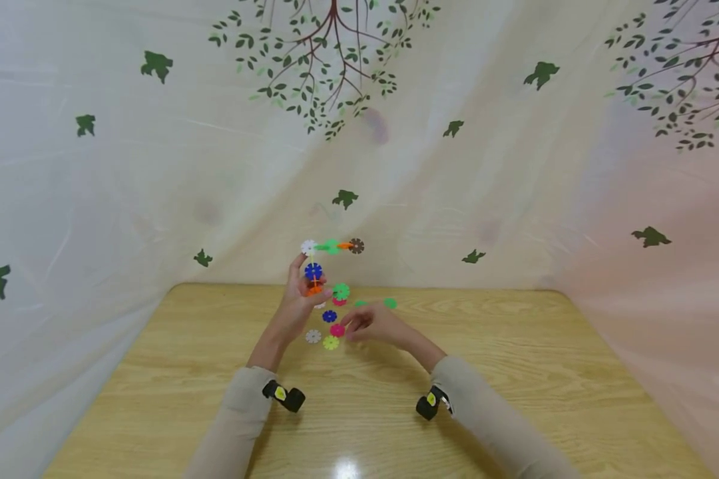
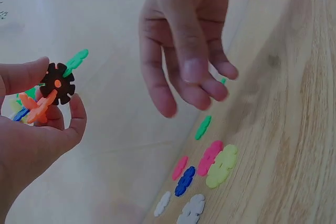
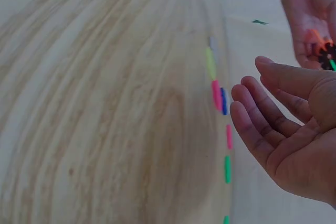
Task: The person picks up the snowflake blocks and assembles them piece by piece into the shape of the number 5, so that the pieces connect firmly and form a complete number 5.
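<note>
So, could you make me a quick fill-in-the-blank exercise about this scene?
The left hand holds joined discs, while the right hand holds ____.
In the head view, the top-left joined disc is ____.
In the left wrist view, the loose yellow disc appears right against a ____ one.
The leaves on the backdrop are ____.
Missing words: nothing; white; pink; green.

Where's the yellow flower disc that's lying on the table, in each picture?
Head view: the yellow disc is below the middle, slightly left.
Left wrist view: the yellow disc is toward the lower right.
Right wrist view: the yellow disc is above and right of the middle, seen edge-on.
Shared landmark: the pink disc right next to it.
</note>
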The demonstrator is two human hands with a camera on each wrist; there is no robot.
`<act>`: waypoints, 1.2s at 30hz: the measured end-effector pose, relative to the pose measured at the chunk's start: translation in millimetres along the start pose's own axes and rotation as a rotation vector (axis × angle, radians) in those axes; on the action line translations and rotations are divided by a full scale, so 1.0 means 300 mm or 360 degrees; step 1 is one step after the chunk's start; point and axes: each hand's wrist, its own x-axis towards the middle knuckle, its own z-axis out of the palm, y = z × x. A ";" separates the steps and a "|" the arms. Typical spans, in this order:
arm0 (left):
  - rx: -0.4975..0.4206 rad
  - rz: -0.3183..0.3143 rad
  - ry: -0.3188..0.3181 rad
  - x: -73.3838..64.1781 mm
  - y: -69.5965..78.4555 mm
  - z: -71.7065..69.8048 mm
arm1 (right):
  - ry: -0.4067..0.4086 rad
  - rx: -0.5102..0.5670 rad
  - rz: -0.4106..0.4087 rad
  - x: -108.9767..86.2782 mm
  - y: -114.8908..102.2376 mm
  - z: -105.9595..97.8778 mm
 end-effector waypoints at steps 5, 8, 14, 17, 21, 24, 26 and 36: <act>0.0041 -0.0036 -0.0041 0.004 0.005 -0.013 | -0.0105 -0.0069 0.0018 0.015 0.017 0.018; 0.0061 -0.0066 -0.0070 0.004 0.005 -0.023 | -0.0139 -0.0094 0.0008 0.021 0.020 0.029; 0.0066 -0.0111 -0.0097 0.007 -0.006 -0.041 | -0.0134 -0.0206 -0.0009 0.040 0.025 0.049; 0.0062 -0.0126 -0.0088 0.009 -0.009 -0.044 | -0.0132 -0.0280 -0.0016 0.049 0.030 0.059; 0.0067 -0.0142 -0.0066 0.009 -0.010 -0.046 | -0.0145 -0.0347 -0.0024 0.059 0.035 0.070; 0.0075 -0.0135 -0.0061 0.011 -0.011 -0.049 | -0.0157 -0.0388 -0.0050 0.068 0.039 0.078; 0.0075 -0.0129 -0.0060 0.010 -0.011 -0.048 | -0.0167 -0.0415 -0.0063 0.070 0.040 0.082; 0.0089 -0.0139 -0.0062 0.004 -0.011 -0.040 | -0.0157 -0.0464 -0.0048 0.067 0.024 0.091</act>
